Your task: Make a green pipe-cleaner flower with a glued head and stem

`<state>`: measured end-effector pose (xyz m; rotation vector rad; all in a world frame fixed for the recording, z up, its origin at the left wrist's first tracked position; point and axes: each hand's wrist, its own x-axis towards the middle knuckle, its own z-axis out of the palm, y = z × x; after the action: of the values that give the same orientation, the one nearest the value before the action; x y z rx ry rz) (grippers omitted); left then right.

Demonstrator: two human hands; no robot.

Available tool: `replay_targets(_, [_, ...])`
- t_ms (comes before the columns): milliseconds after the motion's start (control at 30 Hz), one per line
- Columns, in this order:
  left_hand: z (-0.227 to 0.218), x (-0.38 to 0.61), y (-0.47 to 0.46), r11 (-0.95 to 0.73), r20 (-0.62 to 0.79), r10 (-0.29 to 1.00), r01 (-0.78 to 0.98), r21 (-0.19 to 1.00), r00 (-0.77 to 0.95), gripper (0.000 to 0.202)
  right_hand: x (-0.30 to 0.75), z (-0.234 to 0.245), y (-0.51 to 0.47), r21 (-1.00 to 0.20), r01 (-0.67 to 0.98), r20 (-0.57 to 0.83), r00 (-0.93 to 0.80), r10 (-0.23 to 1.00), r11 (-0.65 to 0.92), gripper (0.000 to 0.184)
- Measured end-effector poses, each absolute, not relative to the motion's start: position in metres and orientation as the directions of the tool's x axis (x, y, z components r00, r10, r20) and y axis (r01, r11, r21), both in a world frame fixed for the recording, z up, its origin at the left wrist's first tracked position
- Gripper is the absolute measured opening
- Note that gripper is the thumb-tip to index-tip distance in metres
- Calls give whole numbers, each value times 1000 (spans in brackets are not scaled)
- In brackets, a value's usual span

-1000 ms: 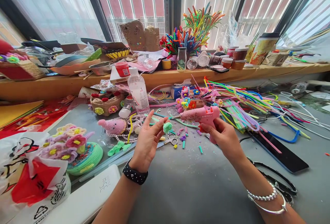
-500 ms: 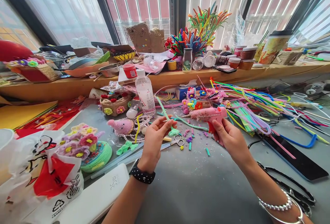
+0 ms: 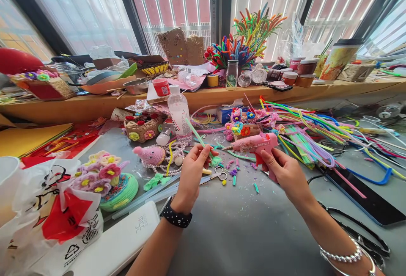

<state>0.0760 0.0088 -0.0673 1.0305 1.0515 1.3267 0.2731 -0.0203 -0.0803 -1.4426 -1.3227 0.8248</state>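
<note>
Head view: left hand (image 3: 192, 176) pinching pale-green fuzzy stem (image 3: 194, 133), right hand (image 3: 287, 172) gripping pink plastic glue gun (image 3: 252, 143).
Stem tilts up to the far left, its middle partly hidden by the fingers, over the grey tabletop (image 3: 241, 233); gun nozzle points left toward it, just apart. Silver metal scissors (image 3: 219, 174) lie just right of left hand; clear plastic bottle with printed label (image 3: 179, 113) stands beyond; flat black rectangular phone (image 3: 364, 195) to the right, multicoloured fuzzy pipe cleaners (image 3: 306, 138) far right, white rectangular power bank (image 3: 123, 242) near left.
</note>
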Motion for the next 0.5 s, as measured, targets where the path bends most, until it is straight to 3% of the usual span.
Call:
replay_targets(267, [-63,79,8,62,-61,998,-368,928,13,15,276,-80,-17,-972,220,113,154,982,78,38])
replay_targets(500, [-66,76,8,76,-67,997,-467,881,36,17,274,-79,-18,-935,340,157,149,976,99,36])
